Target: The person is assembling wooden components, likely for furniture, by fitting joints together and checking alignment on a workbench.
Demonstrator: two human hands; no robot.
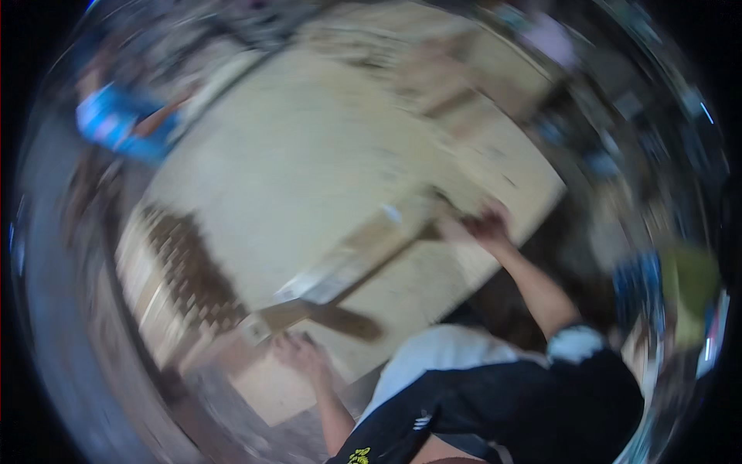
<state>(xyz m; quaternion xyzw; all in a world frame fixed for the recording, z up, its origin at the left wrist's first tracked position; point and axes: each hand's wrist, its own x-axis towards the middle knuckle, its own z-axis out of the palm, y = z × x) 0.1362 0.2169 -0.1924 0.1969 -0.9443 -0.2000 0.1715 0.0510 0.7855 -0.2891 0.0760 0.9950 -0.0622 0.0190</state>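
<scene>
Motion blur smears the whole head view. A long wooden piece (357, 251) with a pale, shiny top face lies slantwise on a large light-coloured board (294, 139). Short crosspieces seem to sit at both its ends, with a brown one (345, 322) at the near left. My left hand (303, 357) is beside that near-left end, its fingers blurred. At the far-right end is my right hand (483, 226), close to or touching the wood. The blur hides whether either hand grips it.
Many small wooden pieces stand in rows in a stack (189, 271) at the board's left edge. More wooden pieces (433, 77) lie at the far side. A person in blue (127, 120) is at the far left. Olive and blue items (684, 290) are at the right.
</scene>
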